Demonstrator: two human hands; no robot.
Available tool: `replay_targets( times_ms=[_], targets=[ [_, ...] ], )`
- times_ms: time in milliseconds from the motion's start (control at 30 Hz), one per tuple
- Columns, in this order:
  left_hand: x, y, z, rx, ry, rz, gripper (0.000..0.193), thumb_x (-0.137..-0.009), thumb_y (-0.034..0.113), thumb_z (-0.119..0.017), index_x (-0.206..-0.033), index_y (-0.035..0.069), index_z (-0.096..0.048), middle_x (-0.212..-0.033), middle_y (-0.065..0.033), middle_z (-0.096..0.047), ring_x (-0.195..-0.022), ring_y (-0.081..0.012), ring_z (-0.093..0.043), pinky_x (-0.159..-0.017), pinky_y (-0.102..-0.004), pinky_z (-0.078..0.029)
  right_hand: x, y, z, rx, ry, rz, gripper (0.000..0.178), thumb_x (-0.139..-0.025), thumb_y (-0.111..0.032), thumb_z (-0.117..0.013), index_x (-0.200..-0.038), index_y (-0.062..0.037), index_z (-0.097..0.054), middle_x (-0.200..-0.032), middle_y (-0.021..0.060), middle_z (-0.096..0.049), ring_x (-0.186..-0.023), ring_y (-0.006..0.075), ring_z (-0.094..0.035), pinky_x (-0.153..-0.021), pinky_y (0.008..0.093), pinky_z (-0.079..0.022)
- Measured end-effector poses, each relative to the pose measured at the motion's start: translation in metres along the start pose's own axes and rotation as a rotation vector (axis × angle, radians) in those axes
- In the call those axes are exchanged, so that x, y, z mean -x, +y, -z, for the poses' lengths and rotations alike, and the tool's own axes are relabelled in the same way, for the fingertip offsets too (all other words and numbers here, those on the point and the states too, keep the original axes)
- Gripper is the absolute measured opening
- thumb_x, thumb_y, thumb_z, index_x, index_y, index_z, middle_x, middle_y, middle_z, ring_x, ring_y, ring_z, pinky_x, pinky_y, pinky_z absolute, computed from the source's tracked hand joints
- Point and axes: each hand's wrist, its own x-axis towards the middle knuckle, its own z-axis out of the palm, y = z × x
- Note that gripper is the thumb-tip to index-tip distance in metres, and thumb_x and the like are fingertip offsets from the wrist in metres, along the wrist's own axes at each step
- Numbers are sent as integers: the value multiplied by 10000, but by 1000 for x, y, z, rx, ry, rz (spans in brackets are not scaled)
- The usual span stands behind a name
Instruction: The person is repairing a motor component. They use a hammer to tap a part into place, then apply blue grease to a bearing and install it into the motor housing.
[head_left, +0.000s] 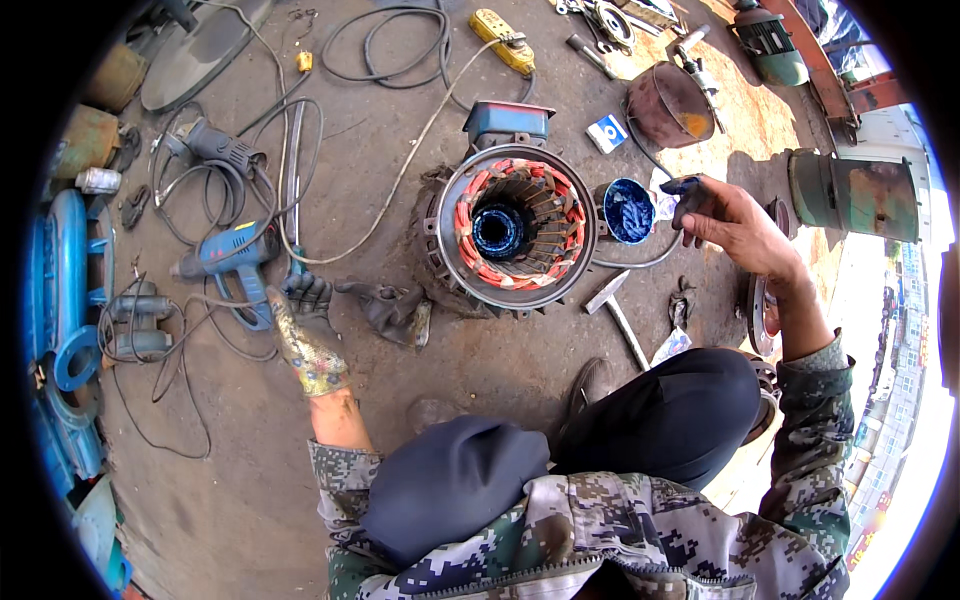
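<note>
My left hand (309, 335), in a patterned work glove with dark, dirty fingers, has its fingers loosely spread beside a blue heat gun (236, 262). Its fingertips are by the lower end of a long metal rod (294, 170); I see no grip on it. My bare right hand (745, 228) is pinched, with dark smears at the fingertips around a dark thing I cannot make out. Left of it stands a tin of dark blue paste (630, 210). An open motor stator (441, 228) with red-wrapped windings (575, 235) stands upright in front of me.
A hammer (625, 318) and a dark glove (390, 308) lie near my feet. An angle grinder (222, 145) lies left among cables, and a yellow power strip (503, 40) lies far off. A rusty drum (668, 105) stands beyond the tin, near a blue-white box (607, 133).
</note>
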Motion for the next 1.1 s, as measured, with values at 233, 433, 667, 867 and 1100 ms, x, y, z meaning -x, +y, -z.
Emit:
replay_targets(
  times_ms=[233,433,667,867,1100],
  targets=[
    [16,4,-5,-150,-53,-101,437,-1079,395,-598,-1238,-11,-633,-1068,-128,-719,-958,-232,-690,-914,-393,-565,-30,5,32,45,32,-93,402,-1024,-243,-709,-1360,-48,-605,-997,23,-711,-874,111,-670,-773,286,-548],
    [5,9,4,-405,-149,-161,493,-1085,445,-556,-1276,-7,-611,-1138,-145,-708,-1044,-243,-673,-955,-405,-536,-63,54,77,-162,196,-121,393,-1009,-237,-738,-1359,-93,-634,-1046,24,-696,-878,107,-671,-737,260,-553],
    [7,22,-24,-570,-167,-250,519,-1086,409,-552,-1359,-31,-584,-1175,-143,-689,-1021,-243,-685,-958,-405,-553,-104,114,162,-229,399,-15,402,-1022,-259,-721,-1369,-88,-611,-1205,44,-703,-997,110,-674,-878,292,-559],
    [33,28,-56,-695,-160,-335,524,-1098,417,-534,-1355,-37,-586,-1217,-161,-675,-1073,-253,-665,-1009,-438,-532,-87,185,149,-40,370,115,319,-993,-226,-726,-1270,-82,-661,-1107,24,-722,-989,117,-678,-829,303,-554],
    [76,86,-107,-1051,-117,-389,315,-1024,269,-706,-1215,22,-658,-1017,-39,-686,-907,-142,-646,-825,-308,-543,-84,312,55,-110,267,26,598,-908,-132,-761,-1454,-56,-531,-1034,117,-742,-974,221,-697,-876,379,-552]
  ],
)
